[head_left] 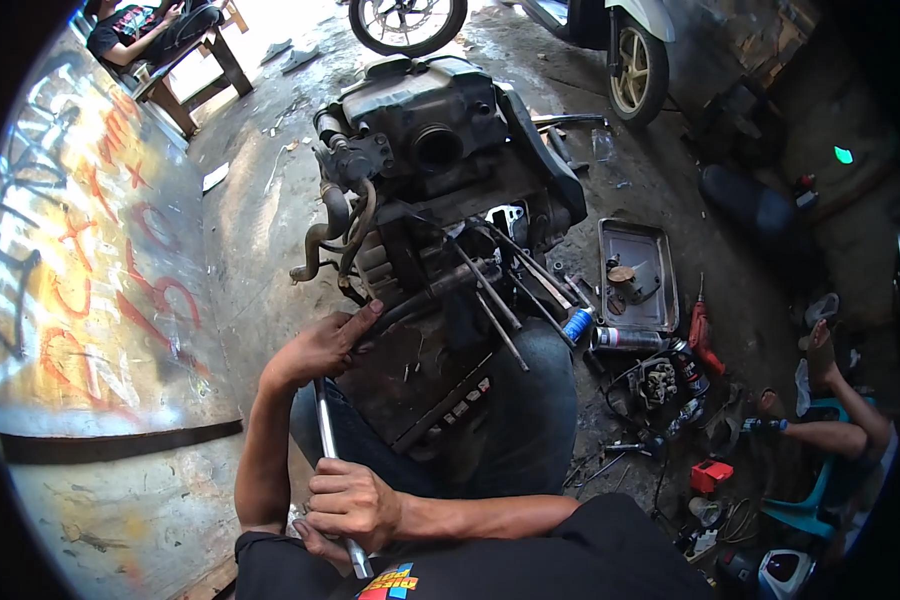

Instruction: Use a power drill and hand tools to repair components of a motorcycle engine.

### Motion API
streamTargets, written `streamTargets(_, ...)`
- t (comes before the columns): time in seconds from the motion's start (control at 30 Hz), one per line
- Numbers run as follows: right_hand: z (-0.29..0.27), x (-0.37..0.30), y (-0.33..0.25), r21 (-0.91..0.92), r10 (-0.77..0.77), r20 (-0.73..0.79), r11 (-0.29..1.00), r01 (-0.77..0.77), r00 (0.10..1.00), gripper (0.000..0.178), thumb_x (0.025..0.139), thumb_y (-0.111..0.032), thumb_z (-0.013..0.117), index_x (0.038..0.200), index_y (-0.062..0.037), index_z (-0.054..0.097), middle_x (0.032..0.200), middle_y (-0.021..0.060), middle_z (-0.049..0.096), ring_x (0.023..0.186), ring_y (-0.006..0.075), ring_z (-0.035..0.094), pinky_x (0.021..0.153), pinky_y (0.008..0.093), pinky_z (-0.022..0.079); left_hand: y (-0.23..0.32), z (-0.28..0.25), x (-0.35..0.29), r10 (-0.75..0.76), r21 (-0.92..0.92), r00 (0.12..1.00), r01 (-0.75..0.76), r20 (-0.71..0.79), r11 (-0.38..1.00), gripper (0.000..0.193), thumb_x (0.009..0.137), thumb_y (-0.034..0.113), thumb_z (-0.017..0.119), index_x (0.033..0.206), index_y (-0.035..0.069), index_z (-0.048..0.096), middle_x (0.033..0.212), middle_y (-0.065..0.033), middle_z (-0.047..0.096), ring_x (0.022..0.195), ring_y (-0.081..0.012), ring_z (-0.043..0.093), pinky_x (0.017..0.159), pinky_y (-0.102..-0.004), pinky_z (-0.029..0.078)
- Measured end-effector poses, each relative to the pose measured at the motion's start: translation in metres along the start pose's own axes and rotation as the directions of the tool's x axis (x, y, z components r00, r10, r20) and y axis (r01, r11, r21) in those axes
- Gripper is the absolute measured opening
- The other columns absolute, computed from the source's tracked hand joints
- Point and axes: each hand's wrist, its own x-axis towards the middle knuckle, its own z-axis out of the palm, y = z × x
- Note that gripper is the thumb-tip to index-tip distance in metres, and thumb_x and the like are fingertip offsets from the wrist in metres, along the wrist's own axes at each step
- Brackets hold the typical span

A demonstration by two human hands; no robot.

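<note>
A long shiny metal wrench handle (327, 425) runs from the engine side down toward my chest. My right hand (352, 503) is closed around its lower part, and the tip sticks out below the fist. At its upper end my left hand (320, 348) is closed over the bar, hiding the wrench's head. The left thumb lies against a dark tube (410, 306) at the side of a greasy engine (420, 135). Several long metal rods (500, 320) jut from the engine toward my knees. Whatever the wrench sits on is hidden.
On the right lie a metal tray (665, 310) with parts, a spray can (630, 340), a red drill (702, 340) and scattered tools. Someone's bare legs (830, 435) rest by a teal stool (800, 512). A painted metal panel (100, 270) stands left; motorbike wheels (638, 75) are at the back.
</note>
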Motion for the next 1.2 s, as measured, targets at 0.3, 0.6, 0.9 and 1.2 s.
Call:
streamTargets(0.3,-0.004,0.059,-0.030,-0.088,0.330,0.046,0.942,-0.325,0.943,0.015,0.080,-0.003,0.067,0.065,-0.0003,0.066,0.055,0.0064,0.056,0.053,0.0183,0.049,0.058,0.0332,0.039,0.056,-0.034,0.011,-0.386,-0.584,0.789,0.613,0.477,0.531,0.054,0.093,0.064,0.053,0.077,0.012,0.052,0.057,0.0074,0.038,0.042,-0.0035,0.034,0.040,-0.0223,0.025)
streamTargets(0.6,-0.004,0.071,-0.024,-0.110,0.456,-0.032,0.883,-0.457,0.889,0.024,0.085,-0.004,0.065,0.060,-0.0025,0.063,0.052,0.0076,0.051,0.048,0.0203,0.048,0.056,0.0339,0.040,0.016,-0.006,0.021,-0.370,-0.422,0.812,0.560,0.452,0.713,0.077,0.089,0.079,0.039,0.085,0.006,0.062,0.063,0.0005,0.051,0.055,-0.0114,0.049,0.051,-0.0265,0.040)
streamTargets(0.9,-0.007,0.052,-0.016,0.006,0.337,-0.012,0.942,-0.337,0.942,0.024,0.085,-0.026,0.070,0.085,-0.0031,0.062,0.071,0.0074,0.052,0.068,0.0248,0.052,0.069,0.0357,0.042,0.051,-0.020,0.028,-0.296,-0.306,0.901,0.392,0.316,0.868,0.085,0.088,0.079,0.041,0.097,-0.003,0.062,0.074,-0.0029,0.055,0.065,-0.0136,0.052,0.060,-0.0300,0.045)
streamTargets(1.2,0.006,0.053,0.048,0.022,-0.188,0.090,0.982,0.186,0.978,0.053,0.087,-0.054,0.059,0.095,-0.0017,0.057,0.084,0.0114,0.046,0.076,0.0301,0.049,0.067,0.0422,0.041,0.040,-0.025,0.038,-0.226,-0.197,0.944,0.275,0.240,0.941,0.076,0.089,0.074,0.048,0.092,0.000,0.063,0.062,-0.0006,0.049,0.055,-0.0116,0.050,0.050,-0.0286,0.042)
